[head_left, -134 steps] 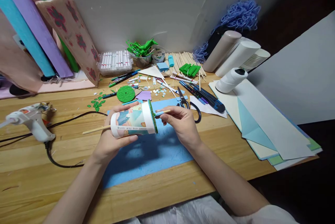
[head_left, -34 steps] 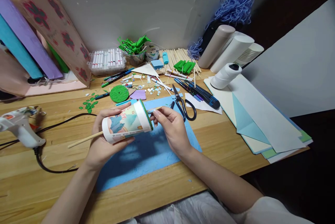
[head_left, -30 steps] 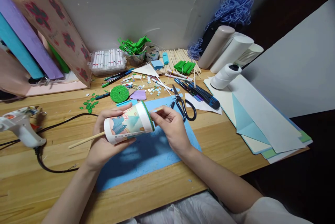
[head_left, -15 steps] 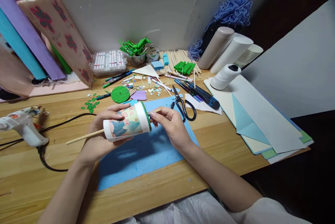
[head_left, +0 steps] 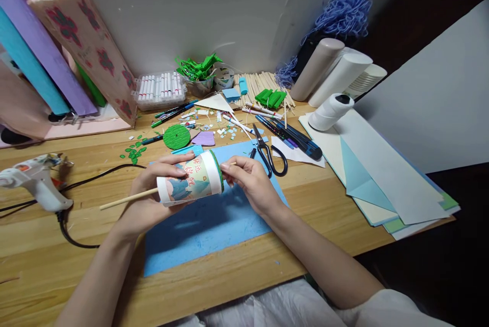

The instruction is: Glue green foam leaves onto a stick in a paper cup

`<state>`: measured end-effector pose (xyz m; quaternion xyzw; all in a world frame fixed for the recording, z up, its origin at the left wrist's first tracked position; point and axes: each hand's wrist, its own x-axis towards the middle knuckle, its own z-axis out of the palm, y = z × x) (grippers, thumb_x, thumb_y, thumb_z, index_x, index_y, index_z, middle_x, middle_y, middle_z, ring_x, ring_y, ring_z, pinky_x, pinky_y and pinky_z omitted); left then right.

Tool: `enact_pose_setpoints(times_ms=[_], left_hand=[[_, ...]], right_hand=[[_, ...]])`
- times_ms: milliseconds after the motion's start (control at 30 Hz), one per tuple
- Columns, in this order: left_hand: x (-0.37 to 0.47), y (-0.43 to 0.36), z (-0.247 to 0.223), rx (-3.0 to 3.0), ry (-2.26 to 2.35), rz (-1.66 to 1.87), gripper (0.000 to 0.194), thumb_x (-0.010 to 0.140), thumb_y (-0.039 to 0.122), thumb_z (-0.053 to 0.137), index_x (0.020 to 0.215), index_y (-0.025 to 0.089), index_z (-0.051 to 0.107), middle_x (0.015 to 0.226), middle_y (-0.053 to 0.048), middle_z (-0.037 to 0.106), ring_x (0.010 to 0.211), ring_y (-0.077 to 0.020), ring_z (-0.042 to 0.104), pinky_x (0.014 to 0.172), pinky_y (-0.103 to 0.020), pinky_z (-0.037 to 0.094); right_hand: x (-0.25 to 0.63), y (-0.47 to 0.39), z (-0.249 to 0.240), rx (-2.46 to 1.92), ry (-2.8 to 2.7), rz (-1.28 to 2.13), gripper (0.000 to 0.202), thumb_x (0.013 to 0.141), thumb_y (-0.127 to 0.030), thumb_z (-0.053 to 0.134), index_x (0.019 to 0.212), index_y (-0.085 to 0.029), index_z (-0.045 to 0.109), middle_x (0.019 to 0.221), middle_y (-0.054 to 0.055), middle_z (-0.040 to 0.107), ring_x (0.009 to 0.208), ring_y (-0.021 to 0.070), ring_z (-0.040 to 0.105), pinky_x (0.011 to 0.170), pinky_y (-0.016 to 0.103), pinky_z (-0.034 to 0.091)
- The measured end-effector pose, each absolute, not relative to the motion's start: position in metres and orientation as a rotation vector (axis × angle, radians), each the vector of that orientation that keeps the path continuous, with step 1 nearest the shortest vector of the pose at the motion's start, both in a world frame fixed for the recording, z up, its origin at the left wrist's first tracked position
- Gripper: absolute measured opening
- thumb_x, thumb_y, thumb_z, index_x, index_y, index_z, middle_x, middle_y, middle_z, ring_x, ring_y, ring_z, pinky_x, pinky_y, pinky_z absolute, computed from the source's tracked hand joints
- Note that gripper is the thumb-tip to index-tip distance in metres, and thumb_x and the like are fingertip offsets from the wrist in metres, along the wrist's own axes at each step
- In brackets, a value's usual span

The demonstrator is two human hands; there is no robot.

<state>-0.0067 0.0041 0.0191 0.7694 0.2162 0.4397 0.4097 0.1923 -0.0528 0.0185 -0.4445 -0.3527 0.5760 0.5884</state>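
Note:
My left hand (head_left: 153,189) is wrapped round a printed paper cup (head_left: 194,178) that lies on its side in the air above a blue sheet (head_left: 214,235). Green covers the cup's right-hand end. A thin wooden stick (head_left: 128,198) runs lengthwise through the cup and juts out well to the left. At the green end, my right hand (head_left: 252,184) pinches the short tip of the stick between thumb and fingers. The inside of the cup is hidden.
Black-handled scissors (head_left: 263,151) lie beyond my right hand. A white glue gun (head_left: 40,184) with a black cord is at left. Behind are a green disc (head_left: 176,136), paper scraps, a marker box (head_left: 160,90) and wooden sticks. Paper sheets (head_left: 382,179) and a thread spool (head_left: 330,112) sit right.
The cup and both hands have shifted slightly right. Less of the stick shows at the green end, where the right hand's fingers are now closer to the cup.

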Motion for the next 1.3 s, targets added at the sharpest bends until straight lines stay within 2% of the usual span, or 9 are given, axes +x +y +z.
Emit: enact_pose_setpoints(times_ms=[200, 400, 533, 633, 733, 900, 1033, 1200, 1300], left_hand=[[-0.007, 0.004, 0.018, 1.945, 0.529, 1.097, 0.043, 0.058, 0.012, 0.080, 0.093, 0.023, 0.059, 0.119, -0.008, 0.063, 0.112, -0.0258, 0.059, 0.088, -0.038, 0.053], [-0.007, 0.006, 0.019, 1.929, 0.537, 1.099, 0.044, 0.057, 0.012, 0.080, 0.093, 0.024, 0.060, 0.119, -0.008, 0.063, 0.112, -0.0263, 0.059, 0.087, -0.039, 0.053], [-0.009, 0.007, 0.017, 1.908, 0.541, 1.067, 0.046, 0.056, 0.012, 0.081, 0.095, 0.025, 0.059, 0.120, -0.008, 0.062, 0.112, -0.0266, 0.058, 0.082, -0.036, 0.055], [-0.011, 0.007, 0.015, 1.894, 0.551, 1.021, 0.048, 0.056, 0.013, 0.081, 0.096, 0.025, 0.059, 0.121, -0.009, 0.061, 0.114, -0.0276, 0.057, 0.083, -0.038, 0.055], [-0.011, 0.007, 0.013, 1.912, 0.549, 0.964, 0.048, 0.056, 0.014, 0.081, 0.098, 0.025, 0.059, 0.120, -0.011, 0.061, 0.113, -0.0287, 0.057, 0.083, -0.039, 0.055], [-0.012, 0.009, 0.011, 1.942, 0.511, 0.870, 0.052, 0.055, 0.010, 0.081, 0.101, 0.024, 0.060, 0.120, -0.012, 0.062, 0.112, -0.0281, 0.058, 0.086, -0.039, 0.053], [-0.012, 0.010, 0.010, 1.902, 0.461, 0.885, 0.054, 0.054, 0.008, 0.081, 0.102, 0.023, 0.059, 0.119, -0.012, 0.062, 0.112, -0.0282, 0.058, 0.084, -0.039, 0.054], [-0.014, 0.013, 0.009, 1.765, 0.487, 0.954, 0.058, 0.050, 0.006, 0.082, 0.101, 0.024, 0.059, 0.119, -0.010, 0.063, 0.114, -0.0275, 0.057, 0.086, -0.036, 0.053], [-0.017, 0.015, 0.008, 1.601, 0.641, 1.027, 0.061, 0.048, 0.009, 0.083, 0.101, 0.024, 0.058, 0.120, -0.008, 0.063, 0.113, -0.0277, 0.058, 0.084, -0.033, 0.055]], right_hand=[[0.196, -0.051, 0.017, -1.053, -0.753, 1.416, 0.019, 0.071, -0.028, 0.066, 0.057, -0.016, 0.062, 0.056, -0.003, 0.058, 0.052, 0.0079, 0.047, 0.049, 0.020, 0.035], [0.200, -0.048, 0.018, -1.082, -0.913, 1.370, 0.015, 0.074, -0.031, 0.065, 0.069, -0.017, 0.068, 0.064, -0.001, 0.063, 0.056, 0.0094, 0.051, 0.049, 0.021, 0.038], [0.205, -0.050, 0.026, -1.165, -1.143, 1.174, 0.011, 0.073, -0.029, 0.069, 0.076, -0.019, 0.070, 0.076, 0.002, 0.067, 0.066, 0.0126, 0.058, 0.052, 0.023, 0.044], [0.211, -0.053, 0.030, -1.213, -1.335, 0.999, 0.006, 0.075, -0.025, 0.068, 0.074, -0.020, 0.071, 0.078, 0.003, 0.068, 0.074, 0.0152, 0.061, 0.058, 0.025, 0.046], [0.216, -0.054, 0.032, -1.234, -1.495, 0.861, 0.008, 0.077, -0.021, 0.066, 0.070, -0.020, 0.070, 0.075, 0.002, 0.068, 0.072, 0.0157, 0.061, 0.057, 0.026, 0.044], [0.220, -0.056, 0.033, -1.190, -1.766, 0.676, 0.014, 0.078, -0.013, 0.062, 0.067, -0.020, 0.066, 0.070, 0.001, 0.065, 0.068, 0.0155, 0.058, 0.065, 0.030, 0.043], [0.219, -0.054, 0.030, -1.267, -1.632, 0.750, 0.014, 0.080, -0.017, 0.062, 0.067, -0.018, 0.064, 0.070, 0.001, 0.063, 0.065, 0.0133, 0.055, 0.057, 0.026, 0.040], [0.222, -0.046, 0.019, -1.273, -1.217, 0.988, 0.017, 0.082, -0.029, 0.060, 0.072, -0.017, 0.066, 0.070, 0.001, 0.067, 0.050, 0.0085, 0.049, 0.048, 0.023, 0.038], [0.225, -0.040, 0.011, -1.206, -1.072, 1.089, 0.020, 0.081, -0.035, 0.060, 0.076, -0.016, 0.068, 0.073, 0.002, 0.070, 0.043, 0.0057, 0.043, 0.040, 0.020, 0.031]])
